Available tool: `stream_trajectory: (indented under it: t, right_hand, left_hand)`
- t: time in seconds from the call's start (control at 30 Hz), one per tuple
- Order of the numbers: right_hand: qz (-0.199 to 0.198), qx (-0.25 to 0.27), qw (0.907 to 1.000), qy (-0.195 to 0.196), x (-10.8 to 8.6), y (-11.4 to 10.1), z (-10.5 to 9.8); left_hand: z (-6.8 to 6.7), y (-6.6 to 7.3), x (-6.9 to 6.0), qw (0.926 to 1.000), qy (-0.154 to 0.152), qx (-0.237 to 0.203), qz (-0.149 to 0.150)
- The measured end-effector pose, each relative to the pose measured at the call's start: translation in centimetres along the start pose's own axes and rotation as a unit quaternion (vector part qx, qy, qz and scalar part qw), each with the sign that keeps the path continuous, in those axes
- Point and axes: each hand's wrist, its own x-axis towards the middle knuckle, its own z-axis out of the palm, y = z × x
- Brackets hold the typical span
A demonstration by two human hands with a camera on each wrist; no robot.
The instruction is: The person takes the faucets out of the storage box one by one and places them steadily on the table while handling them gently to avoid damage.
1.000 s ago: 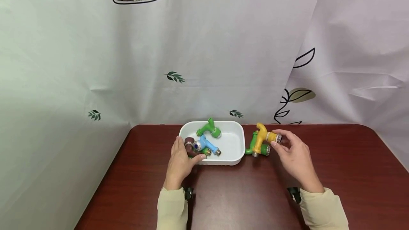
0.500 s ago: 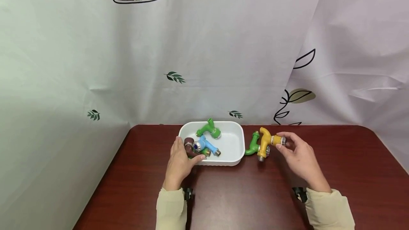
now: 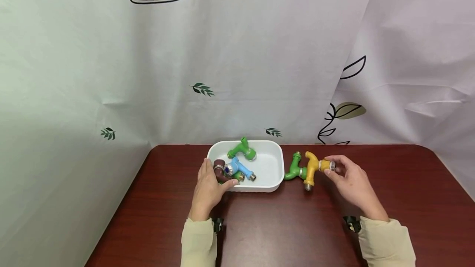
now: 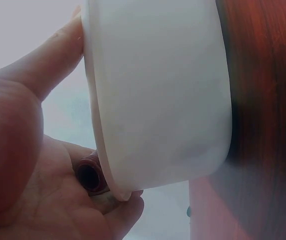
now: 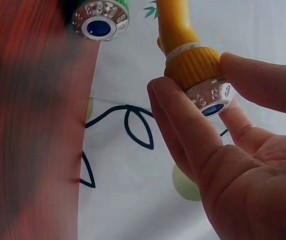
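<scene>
My right hand [image 3: 354, 182] pinches a yellow tap [image 3: 312, 169] by its ribbed knob, thumb on one side and fingers on the other. The right wrist view shows the yellow tap raised off the table, its silver cap [image 5: 214, 95] between the fingers. A green tap [image 3: 295, 169] lies just left of it, against the right side of the white tray [image 3: 270, 166]. My left hand [image 3: 208, 186] grips the tray's near left corner, thumb over the front rim. Within the tray are a green tap [image 3: 242, 150], a light blue tap [image 3: 240, 169] and a brown tap [image 3: 219, 167], partly covered by other things.
Under the blue tap another green piece [image 3: 239, 176] shows only in part. The dark red table [image 3: 282, 230] ends at the back against a white curtain [image 3: 259, 52] with printed leaves. A curtain also hangs along the left side.
My right hand has drawn the yellow tap rightward and slightly nearer, uncovering more of the green tap beside the tray. My left hand and the tray have stayed put.
</scene>
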Motion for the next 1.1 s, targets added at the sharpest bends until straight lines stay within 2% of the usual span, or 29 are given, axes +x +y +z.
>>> stream_trajectory:
  t: [0.27,0.6,1.1]
  right_hand:
    - [0.005,-0.013,0.9997,-0.021,-0.1,0.6,-0.3]
    - [0.019,-0.017,0.9985,-0.047,0.0,1.4,-0.4]
    - [0.037,-0.026,0.9978,-0.048,0.3,2.6,-0.2]
  left_hand:
    - [0.1,-0.1,0.1,1.0000,0.000,0.001,0.003]
    - [0.0,0.0,0.0,0.9999,-0.009,0.000,-0.007]
    - [-0.1,0.1,0.0,0.9999,-0.014,-0.002,-0.009]
